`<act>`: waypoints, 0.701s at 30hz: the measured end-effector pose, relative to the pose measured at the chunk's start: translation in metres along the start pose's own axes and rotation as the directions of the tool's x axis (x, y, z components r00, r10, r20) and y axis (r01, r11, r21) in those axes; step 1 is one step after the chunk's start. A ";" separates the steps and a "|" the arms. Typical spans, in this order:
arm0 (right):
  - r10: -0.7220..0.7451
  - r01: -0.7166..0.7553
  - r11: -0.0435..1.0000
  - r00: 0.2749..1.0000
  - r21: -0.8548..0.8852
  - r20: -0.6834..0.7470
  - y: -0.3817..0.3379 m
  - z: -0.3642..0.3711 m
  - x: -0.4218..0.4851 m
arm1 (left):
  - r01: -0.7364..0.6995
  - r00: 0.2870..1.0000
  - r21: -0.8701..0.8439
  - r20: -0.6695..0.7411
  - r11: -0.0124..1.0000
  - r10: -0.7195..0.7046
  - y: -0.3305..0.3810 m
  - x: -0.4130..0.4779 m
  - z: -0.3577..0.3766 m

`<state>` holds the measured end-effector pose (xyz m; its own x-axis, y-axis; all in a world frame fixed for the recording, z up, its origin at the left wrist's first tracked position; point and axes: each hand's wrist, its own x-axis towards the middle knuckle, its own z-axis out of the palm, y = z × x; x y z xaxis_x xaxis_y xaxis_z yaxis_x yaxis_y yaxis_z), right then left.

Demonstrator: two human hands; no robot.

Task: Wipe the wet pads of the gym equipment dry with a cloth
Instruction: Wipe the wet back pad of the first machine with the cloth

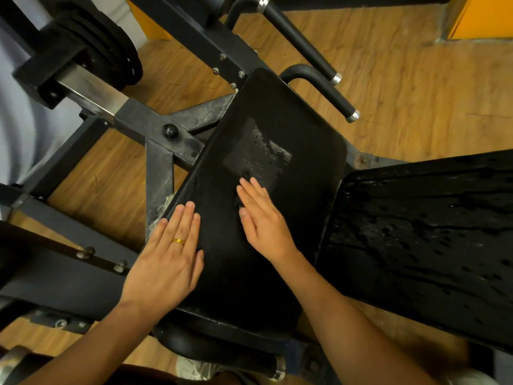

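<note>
You are looking down at a wood-plank floor (402, 79) spreading warm brown from 12 to 3 o'clock. An orange wall panel (483, 15) is showing at 1 o'clock, and at 9 o'clock a pale grey surface (19, 120), perhaps a wall, is blurring.

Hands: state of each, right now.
Left hand: open, flat on the pad, holding nothing.
Right hand: open, straight fingers touching the dark cloth on that pad, not gripping it.

wood floor (388, 65) | stacked weight plates (119, 51) upper left | orange wall panel (483, 15)
</note>
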<state>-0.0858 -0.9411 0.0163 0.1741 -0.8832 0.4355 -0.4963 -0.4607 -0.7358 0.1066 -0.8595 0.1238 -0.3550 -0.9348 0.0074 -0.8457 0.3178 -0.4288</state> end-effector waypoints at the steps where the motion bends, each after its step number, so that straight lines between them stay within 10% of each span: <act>1: 0.061 -0.061 0.998 0.997 0.006 -0.035 0.010 -0.001 -0.015 | 0.001 1.000 -0.004 -0.002 1.000 -0.001 0.000 0.000 0.000; 11: 0.535 -0.536 0.844 0.838 0.025 -0.106 0.009 0.000 0.008 | 0.007 1.000 -0.018 -0.019 1.000 -0.007 0.000 0.000 0.001; 21: 0.688 -0.685 0.725 0.718 0.064 -0.110 0.045 -0.025 0.080 | 0.001 1.000 -0.015 -0.024 1.000 -0.002 0.000 0.000 0.001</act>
<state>-0.1156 -1.0301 0.0313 -0.3101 -0.9409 -0.1364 -0.4252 0.2656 -0.8652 0.1065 -0.8594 0.1229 -0.3630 -0.9313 0.0301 -0.8522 0.3188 -0.4148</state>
